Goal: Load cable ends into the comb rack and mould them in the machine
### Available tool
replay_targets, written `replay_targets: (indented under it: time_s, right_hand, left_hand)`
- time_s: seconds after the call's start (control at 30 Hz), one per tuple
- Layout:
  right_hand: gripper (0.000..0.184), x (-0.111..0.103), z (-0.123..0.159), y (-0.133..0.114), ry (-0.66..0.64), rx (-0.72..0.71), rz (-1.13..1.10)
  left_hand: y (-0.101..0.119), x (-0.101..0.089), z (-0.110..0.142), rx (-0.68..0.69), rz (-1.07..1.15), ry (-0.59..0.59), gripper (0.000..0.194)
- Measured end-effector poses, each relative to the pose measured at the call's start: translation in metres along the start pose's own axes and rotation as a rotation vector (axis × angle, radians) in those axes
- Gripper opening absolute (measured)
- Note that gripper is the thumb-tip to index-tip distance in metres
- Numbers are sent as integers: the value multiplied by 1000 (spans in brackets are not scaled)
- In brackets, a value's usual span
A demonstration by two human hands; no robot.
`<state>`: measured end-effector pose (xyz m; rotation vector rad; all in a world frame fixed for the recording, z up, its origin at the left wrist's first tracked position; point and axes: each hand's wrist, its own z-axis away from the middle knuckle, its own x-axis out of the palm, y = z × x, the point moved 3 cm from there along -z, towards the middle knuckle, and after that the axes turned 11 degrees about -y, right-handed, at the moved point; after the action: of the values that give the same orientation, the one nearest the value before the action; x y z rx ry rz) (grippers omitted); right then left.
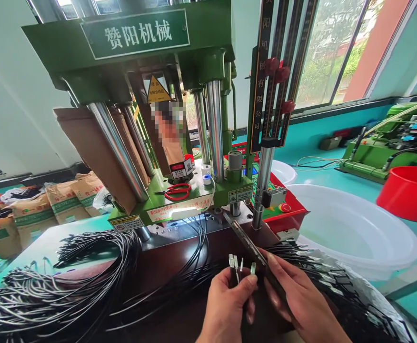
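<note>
My left hand (pixel 226 302) is closed, pinching a few cable ends (pixel 233 262) with bare metal plugs that point up and away from me. Another small plug (pixel 253 268) sticks up by its thumb tip. Just to the right, my right hand (pixel 297 295) is wrapped round a long, narrow metal bar (pixel 247 243) with a groove along its top. The bar slants up to the left, its far end near the press table (pixel 158 240). My fingers hide its near end. Black cables (pixel 190 276) run from the press towards my left hand.
A green press (pixel 130 90) with steel columns stands ahead, red-handled scissors (pixel 178 191) on its ledge. Coiled black cables (pixel 97 267) lie left, more cables (pixel 340 286) right. Beyond are a white tub (pixel 358 238) and a red tub (pixel 412 195). A person's blurred head appears behind the press.
</note>
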<state>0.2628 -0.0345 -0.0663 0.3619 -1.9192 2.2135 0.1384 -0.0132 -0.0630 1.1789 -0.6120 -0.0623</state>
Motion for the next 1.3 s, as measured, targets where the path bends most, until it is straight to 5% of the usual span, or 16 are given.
replay_targets:
  time_s: [0.7,1.3]
  right_hand:
    - [60,-7,-4,11,-43,39,18]
    - [61,-4,-1,7,-26,7,192]
  left_hand:
    - [-1,-1,1,-135,-143,-18,25]
    - [1,2,4,-118,-143,23,24]
